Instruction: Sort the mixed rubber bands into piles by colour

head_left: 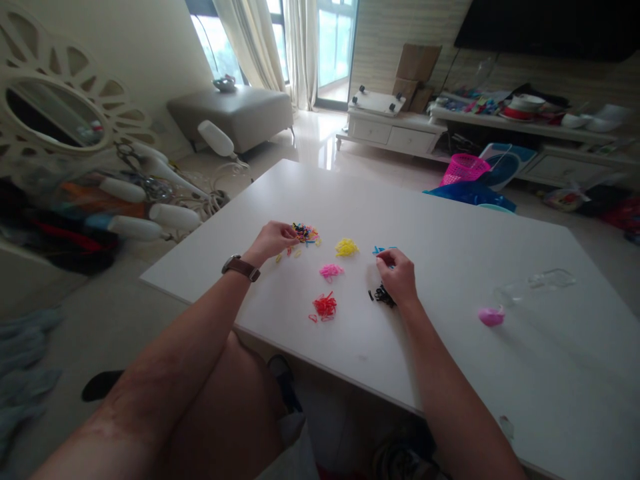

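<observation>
Left of the yellow pile [347, 248] on the bench [325, 197], the left hand [274, 241] is at the mixed-colour pile [306, 233]; right of it, the right hand [399, 272] adjoins the blue pieces [377, 251]. Fingers bend; whether either grips anything, I cannot tell.

Left, a round mirror [45, 110]; far left, a grey ottoman [235, 117] near pale curtains [255, 47]; right, a pink basket [465, 169]; far right, cardboard boxes [419, 63] and a dark television [555, 27].
</observation>
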`<state>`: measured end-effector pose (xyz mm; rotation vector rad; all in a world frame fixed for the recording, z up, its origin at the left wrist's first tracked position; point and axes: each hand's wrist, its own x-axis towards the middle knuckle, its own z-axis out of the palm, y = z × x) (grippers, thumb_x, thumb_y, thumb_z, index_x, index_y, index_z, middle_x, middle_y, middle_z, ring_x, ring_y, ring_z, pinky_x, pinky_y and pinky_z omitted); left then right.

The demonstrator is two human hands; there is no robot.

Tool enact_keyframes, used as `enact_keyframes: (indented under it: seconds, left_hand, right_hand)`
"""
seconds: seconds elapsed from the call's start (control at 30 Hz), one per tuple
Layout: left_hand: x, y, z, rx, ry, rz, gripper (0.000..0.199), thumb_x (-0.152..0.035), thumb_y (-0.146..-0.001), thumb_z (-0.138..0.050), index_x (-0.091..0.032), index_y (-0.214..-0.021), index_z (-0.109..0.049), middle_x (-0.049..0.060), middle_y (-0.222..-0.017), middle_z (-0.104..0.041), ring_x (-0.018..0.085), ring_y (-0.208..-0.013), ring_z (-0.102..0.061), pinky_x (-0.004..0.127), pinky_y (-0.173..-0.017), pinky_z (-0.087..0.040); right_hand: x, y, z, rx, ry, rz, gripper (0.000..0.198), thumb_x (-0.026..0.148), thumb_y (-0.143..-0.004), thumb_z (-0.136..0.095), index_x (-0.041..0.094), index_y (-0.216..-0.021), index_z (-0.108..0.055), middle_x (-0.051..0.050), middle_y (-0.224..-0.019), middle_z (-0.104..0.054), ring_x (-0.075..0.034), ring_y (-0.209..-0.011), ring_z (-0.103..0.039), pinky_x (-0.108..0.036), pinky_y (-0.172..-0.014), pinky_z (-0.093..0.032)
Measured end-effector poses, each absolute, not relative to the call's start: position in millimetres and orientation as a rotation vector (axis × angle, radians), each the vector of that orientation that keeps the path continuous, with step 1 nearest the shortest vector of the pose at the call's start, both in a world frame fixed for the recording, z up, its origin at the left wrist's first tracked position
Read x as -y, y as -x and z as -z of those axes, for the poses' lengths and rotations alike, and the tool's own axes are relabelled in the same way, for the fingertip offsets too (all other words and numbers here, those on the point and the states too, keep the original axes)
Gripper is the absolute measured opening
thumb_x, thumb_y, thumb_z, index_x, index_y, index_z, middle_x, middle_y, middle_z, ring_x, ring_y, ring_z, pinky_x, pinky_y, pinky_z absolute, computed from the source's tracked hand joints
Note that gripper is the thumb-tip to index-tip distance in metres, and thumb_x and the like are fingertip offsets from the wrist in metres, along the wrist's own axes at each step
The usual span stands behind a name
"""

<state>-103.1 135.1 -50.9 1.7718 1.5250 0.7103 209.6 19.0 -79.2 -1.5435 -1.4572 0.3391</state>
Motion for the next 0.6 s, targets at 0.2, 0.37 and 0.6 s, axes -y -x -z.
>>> enact_keyframes:
  seconds: [0.2,0.37,0.6]
  left_hand:
    - [-133,103,47,-1.513,-1.758,-0.68,0.027,-0.037,-0.058,-0.077,-0.014,-0.072,-0.073,0.003,-0.059,-0.066,0.014,-0.057,-0.055,0.025,-0.053,-0.035]
    - [-127,92,51,-1.386,-1.681,-0.702,0.028,-0.034,-0.061,-0.077,-0.013,-0.079,-0.073,0.004,-0.066,-0.069,0.013,-0.055,-0.056,0.026,-0.054,-0.041]
    - [-95,47,48,-1.042,-1.919,-0.66,0.016,-0.029,-0.074,-0.071,-0.015,-0.08,-0.075,0.006,-0.071,-0.071,0.016,-0.067,-0.063,0.026,-0.062,-0.046]
  right_hand:
    - [-18,-209,79,1.472,1.538,-0.337,0.012,0.028,-0.081,-0.057,0.02,-0.079,-0.065,-0.004,-0.079,-0.069,-0.02,-0.074,-0.065,-0.035,-0.075,-0.053]
    - [-17,-207,77,1.483,1.52,-0.335,0.011,0.027,-0.082,-0.057,0.02,-0.08,-0.066,-0.004,-0.079,-0.069,-0.019,-0.073,-0.065,-0.034,-0.075,-0.053]
    - [-8,-191,69,1.707,1.293,-0.412,0.009,0.029,-0.087,-0.063,0.021,-0.086,-0.068,-0.003,-0.082,-0.067,-0.018,-0.075,-0.064,-0.034,-0.075,-0.053]
